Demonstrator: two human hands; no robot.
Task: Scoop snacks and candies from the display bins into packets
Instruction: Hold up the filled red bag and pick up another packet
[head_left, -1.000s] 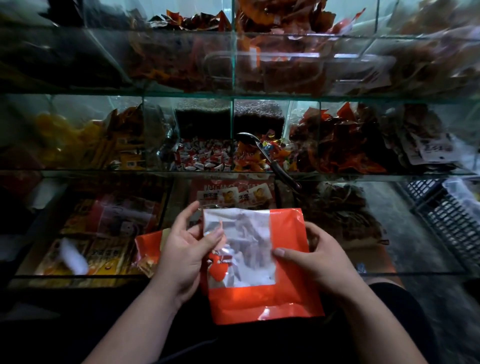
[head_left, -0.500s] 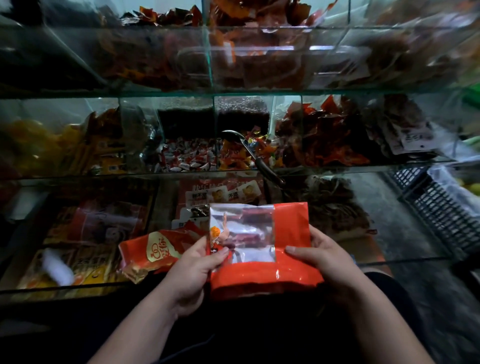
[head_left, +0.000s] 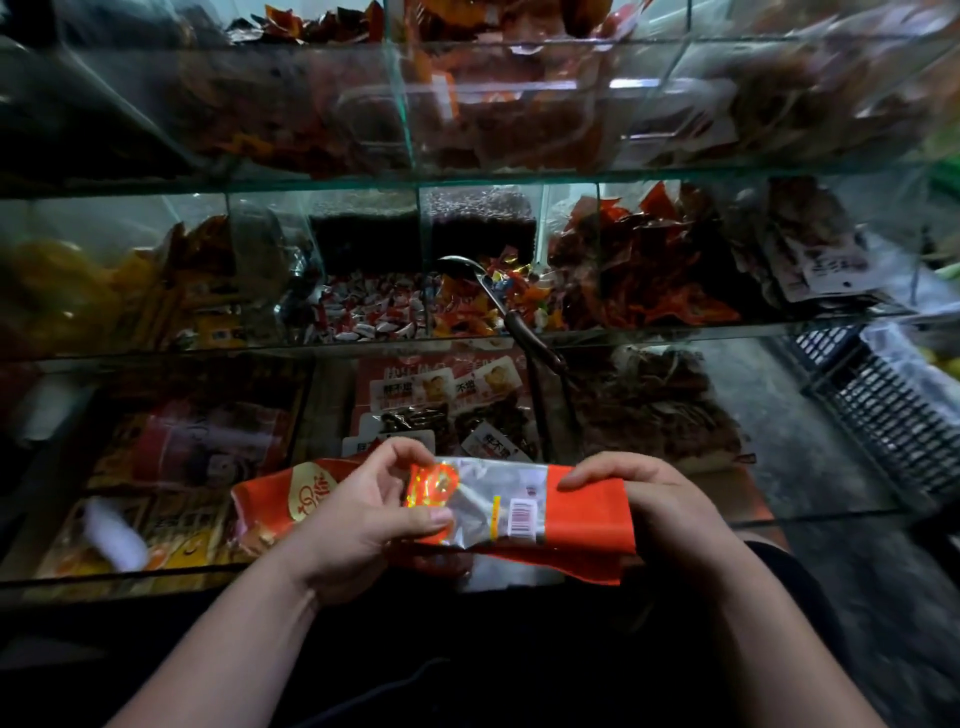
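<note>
Glass display bins (head_left: 363, 332) full — scoop (head_left: 496, 301) untouched; left hand (head_left: 363, 514) and right hand (head_left: 654, 499) fingers pinch packet (head_left: 524, 509), seemingly empty — filling remains.

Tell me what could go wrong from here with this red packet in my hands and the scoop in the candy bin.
The left hand and right hand grip the red packet sideways and flat; unless it is opened upright, scooped candies may spill.
The scoop handle juts past the candy bin front, so a reaching hand could knock it out.
The second packet behind the left hand might slip.
</note>
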